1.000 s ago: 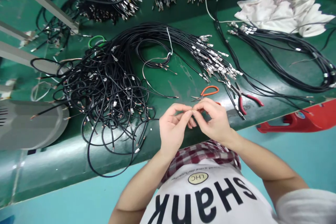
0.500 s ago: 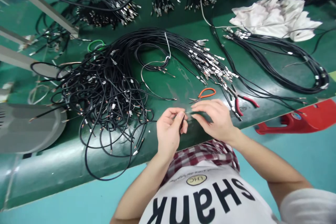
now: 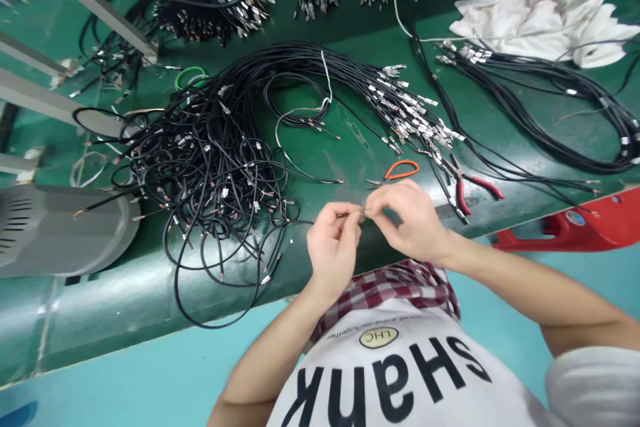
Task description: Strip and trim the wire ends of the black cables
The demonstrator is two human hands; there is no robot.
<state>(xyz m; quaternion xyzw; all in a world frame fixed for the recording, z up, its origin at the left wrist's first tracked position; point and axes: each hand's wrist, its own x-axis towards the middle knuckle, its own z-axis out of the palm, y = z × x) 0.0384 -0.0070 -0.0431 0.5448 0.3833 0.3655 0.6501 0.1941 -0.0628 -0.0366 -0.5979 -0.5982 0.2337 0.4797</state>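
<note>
My left hand (image 3: 333, 243) and my right hand (image 3: 407, 220) meet over the near edge of the green table (image 3: 125, 293). Both pinch the same small thin thing between thumb and fingertips, perhaps a wire end; it is too small to name. A tangled heap of black cables (image 3: 210, 167) with metal ends lies just left of my left hand. Orange-handled snips (image 3: 397, 172) lie on the table right behind my right hand.
A tied bundle of black cables with silver terminals (image 3: 400, 110) fans out in the middle. Red-handled pliers (image 3: 467, 187) lie to the right, with a looped cable bundle (image 3: 550, 113) and white cloth (image 3: 540, 13) beyond. A grey fan base (image 3: 55, 230) sits left, a red stool (image 3: 575, 227) right.
The hands drew slightly apart half a second ago and have come back together fingertip to fingertip. The view shifted a little.
</note>
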